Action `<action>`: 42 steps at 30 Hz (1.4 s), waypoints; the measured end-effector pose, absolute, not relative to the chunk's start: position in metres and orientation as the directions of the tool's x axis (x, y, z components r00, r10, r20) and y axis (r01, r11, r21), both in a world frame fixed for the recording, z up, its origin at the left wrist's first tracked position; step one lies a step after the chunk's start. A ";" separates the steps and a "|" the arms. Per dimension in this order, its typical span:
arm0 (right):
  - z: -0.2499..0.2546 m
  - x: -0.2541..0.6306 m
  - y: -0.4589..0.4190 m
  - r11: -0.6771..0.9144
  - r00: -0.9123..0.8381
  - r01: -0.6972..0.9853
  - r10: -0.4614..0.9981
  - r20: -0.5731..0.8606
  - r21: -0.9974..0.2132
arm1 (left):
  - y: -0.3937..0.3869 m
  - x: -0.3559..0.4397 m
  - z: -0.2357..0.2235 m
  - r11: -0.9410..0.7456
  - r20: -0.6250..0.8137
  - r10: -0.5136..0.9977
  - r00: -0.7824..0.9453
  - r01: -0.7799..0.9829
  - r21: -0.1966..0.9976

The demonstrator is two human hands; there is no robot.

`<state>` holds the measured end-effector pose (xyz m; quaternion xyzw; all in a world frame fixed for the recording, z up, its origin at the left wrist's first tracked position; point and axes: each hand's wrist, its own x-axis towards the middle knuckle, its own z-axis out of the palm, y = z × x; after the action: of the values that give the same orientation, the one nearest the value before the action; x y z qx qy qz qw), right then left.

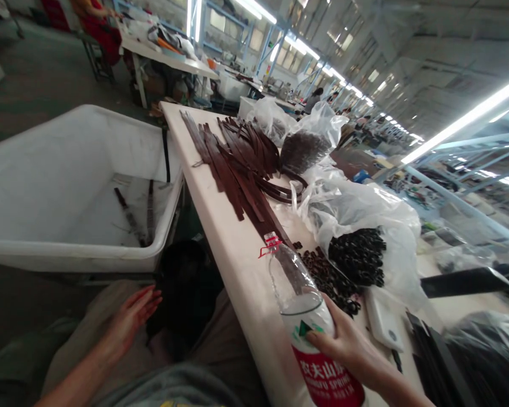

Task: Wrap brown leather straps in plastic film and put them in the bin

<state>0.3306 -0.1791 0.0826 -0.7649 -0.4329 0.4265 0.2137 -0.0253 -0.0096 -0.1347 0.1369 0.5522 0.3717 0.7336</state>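
Observation:
My right hand is wrapped round a clear plastic water bottle with a red and white label, near the table's edge. The bottle is tilted, its uncapped-looking neck with a red ring pointing away from me. My left hand rests over my lap, fingers stretched out, holding nothing. Beyond the bottle, dark brown leather strips lie in a bundle along the table. Small dark loops are heaped beside the bottle, and black ones spill from a clear plastic bag.
A large white bin stands left of the white table, with a few strips inside. On the right are a white box-like device, black strips and more plastic bags. A seated person is at a far table.

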 end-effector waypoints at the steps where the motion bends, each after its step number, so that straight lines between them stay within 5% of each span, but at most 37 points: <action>1: 0.082 0.331 -0.179 -0.538 0.260 0.481 0.841 -0.474 -0.692 | -0.012 -0.026 -0.143 0.698 -0.716 0.687 0.123 -0.386 0.604; 8: 0.074 0.335 -0.179 -0.566 0.265 0.418 0.824 -0.500 -0.711 | 0.001 -0.028 -0.174 0.715 -0.763 0.646 0.016 -0.363 0.598; 42: 0.064 0.341 -0.178 -0.618 0.170 0.328 0.783 -0.599 -0.714 | 0.011 -0.039 -0.193 0.785 -0.823 0.557 0.107 -0.390 0.481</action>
<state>0.3412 -0.1784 0.0644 -0.7333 -0.3788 0.5209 0.2180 -0.0390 0.0106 -0.1928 0.0711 0.5867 0.3198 0.7405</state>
